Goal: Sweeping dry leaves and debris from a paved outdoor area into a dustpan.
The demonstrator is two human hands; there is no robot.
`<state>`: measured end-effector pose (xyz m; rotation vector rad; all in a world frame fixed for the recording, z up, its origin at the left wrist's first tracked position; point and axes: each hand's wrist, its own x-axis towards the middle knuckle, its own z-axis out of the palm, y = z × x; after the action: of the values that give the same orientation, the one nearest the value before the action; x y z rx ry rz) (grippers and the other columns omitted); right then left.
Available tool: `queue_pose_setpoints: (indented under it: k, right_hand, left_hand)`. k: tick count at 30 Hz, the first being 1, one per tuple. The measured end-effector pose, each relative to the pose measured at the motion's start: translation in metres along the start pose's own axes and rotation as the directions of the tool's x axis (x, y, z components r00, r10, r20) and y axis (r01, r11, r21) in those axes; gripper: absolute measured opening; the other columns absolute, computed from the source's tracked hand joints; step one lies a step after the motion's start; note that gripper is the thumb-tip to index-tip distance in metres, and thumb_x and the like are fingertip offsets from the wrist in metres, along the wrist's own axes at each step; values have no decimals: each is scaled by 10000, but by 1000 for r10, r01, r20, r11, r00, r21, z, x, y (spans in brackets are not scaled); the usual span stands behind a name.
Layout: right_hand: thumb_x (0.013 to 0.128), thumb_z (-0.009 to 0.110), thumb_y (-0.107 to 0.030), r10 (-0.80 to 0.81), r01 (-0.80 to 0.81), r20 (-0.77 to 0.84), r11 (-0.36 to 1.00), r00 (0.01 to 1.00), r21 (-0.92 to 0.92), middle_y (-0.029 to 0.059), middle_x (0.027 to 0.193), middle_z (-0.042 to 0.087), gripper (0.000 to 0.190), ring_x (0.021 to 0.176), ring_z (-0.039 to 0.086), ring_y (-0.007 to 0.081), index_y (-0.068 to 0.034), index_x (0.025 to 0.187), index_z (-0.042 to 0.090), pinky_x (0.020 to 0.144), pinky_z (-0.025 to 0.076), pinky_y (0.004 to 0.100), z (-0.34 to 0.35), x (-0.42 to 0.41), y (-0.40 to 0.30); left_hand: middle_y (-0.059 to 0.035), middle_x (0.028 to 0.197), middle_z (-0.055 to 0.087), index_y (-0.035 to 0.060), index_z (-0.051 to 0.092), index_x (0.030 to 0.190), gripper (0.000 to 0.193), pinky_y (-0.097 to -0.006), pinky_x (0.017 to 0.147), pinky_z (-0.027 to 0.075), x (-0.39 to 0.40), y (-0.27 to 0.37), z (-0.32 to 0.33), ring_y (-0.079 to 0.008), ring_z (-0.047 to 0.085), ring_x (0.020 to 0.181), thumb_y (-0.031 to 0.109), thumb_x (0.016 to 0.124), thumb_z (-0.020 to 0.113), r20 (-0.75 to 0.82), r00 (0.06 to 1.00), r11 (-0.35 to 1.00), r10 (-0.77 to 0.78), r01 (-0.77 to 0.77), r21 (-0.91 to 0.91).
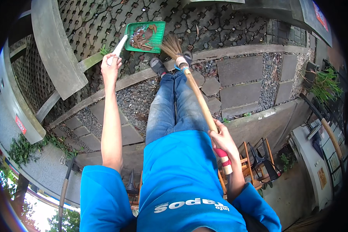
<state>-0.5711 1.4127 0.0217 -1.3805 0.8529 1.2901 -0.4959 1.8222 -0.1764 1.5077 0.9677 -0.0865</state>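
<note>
My left hand is closed around the white handle of a green plastic dustpan, held over the paver blocks beyond my feet. Brown dry leaves and some shiny wrapper-like litter lie in the pan. My right hand grips the wooden handle of a stiff-bristled broom, near its red-wrapped end. The broom's bristles fan out beside the dustpan's right edge, close to my shoes; whether they touch the pan I cannot tell.
A raised stone curb runs under my shoes, with pebbles and stepping slabs on the near side. A concrete bench-like slab stands left. Behind a low wall are wooden chairs; a potted plant is at right.
</note>
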Motion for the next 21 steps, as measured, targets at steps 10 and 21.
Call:
queue_pose_setpoints:
  k: [10, 21]
  right_hand:
    - [764, 481, -105, -324, 32, -391, 804, 862, -594, 144, 622, 546, 559, 517, 575, 221, 45, 1276, 317, 449, 451, 349, -21, 35, -35]
    - [768, 510, -42, 32, -42, 146, 997, 989, 68, -9, 614, 484, 575, 388, 455, 79, 19, 1306, 317, 367, 366, 204, 5, -25, -11]
  left_hand:
    - [-59, 915, 589, 51, 508, 1016, 221, -226, 647, 501, 27, 3, 12, -111, 609, 787, 203, 866, 566, 37, 999, 998, 29, -30, 49]
    - [-84, 967, 576, 66, 482, 1020, 198, -249, 650, 516, 33, 6, 20, -162, 619, 847, 209, 892, 531, 57, 998, 992, 34, -40, 117]
